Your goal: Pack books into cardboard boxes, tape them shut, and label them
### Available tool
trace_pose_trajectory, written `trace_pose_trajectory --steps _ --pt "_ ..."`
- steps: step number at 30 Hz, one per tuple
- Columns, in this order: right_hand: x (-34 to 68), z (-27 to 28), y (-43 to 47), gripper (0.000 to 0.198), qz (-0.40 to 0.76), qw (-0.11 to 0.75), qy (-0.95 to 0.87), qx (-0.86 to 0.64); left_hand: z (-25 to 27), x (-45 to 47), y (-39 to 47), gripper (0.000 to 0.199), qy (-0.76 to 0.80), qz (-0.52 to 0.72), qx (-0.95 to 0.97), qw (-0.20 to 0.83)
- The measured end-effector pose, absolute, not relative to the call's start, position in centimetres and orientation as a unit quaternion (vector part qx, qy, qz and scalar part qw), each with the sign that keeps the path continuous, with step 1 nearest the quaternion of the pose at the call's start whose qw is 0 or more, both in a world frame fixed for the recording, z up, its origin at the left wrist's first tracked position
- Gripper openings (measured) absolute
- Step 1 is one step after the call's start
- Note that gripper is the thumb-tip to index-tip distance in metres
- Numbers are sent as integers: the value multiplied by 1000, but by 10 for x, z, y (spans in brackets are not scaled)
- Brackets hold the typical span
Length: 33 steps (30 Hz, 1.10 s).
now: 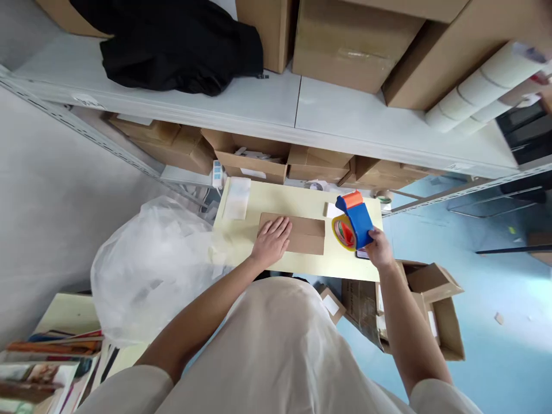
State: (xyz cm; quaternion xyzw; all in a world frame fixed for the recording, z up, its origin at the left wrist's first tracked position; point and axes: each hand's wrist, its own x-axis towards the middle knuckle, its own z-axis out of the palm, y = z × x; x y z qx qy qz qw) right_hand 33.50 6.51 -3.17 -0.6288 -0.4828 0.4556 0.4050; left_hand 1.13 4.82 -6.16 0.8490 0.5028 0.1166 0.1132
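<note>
A small brown cardboard box [306, 234] lies on the pale yellow table [297, 198]. My left hand [272, 240] rests flat on its left part, fingers stretched out. Off the box's right side, my right hand [379, 248] grips a blue tape dispenser [361, 224] with an orange part on top and a tape roll on its left side. Beneath the dispenser, a white piece [333, 210] and a phone-like dark-edged object [362, 253] are partly hidden. A white sheet or pouch [237, 198] lies at the table's left end.
A grey shelf [259, 115] with cardboard boxes [345, 46], a black garment [181, 46] and white rolls [483, 86] stands behind the table. Left is a large clear plastic bag [146, 270]. An open carton [446, 328] sits on the blue floor at right.
</note>
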Motion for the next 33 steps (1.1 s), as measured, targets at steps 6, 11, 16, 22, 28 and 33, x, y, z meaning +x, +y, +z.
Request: trace_pose_trajectory --steps 6,11,16,22,28,33 --pt "265 24 95 52 498 327 -529 -604 -64 5 48 47 474 142 866 74" --pt "244 15 97 56 519 210 -557 -614 -64 1 47 40 451 161 873 94" --pt "254 7 96 58 495 188 -569 -629 -60 3 48 41 479 194 832 203" --pt "254 9 94 59 499 196 -581 -612 -44 1 68 49 483 379 484 624" --pt "254 8 92 60 509 194 -589 -597 -26 7 80 28 464 357 305 751" --pt "250 15 88 60 473 175 -631 -590 -25 4 79 18 526 372 400 652"
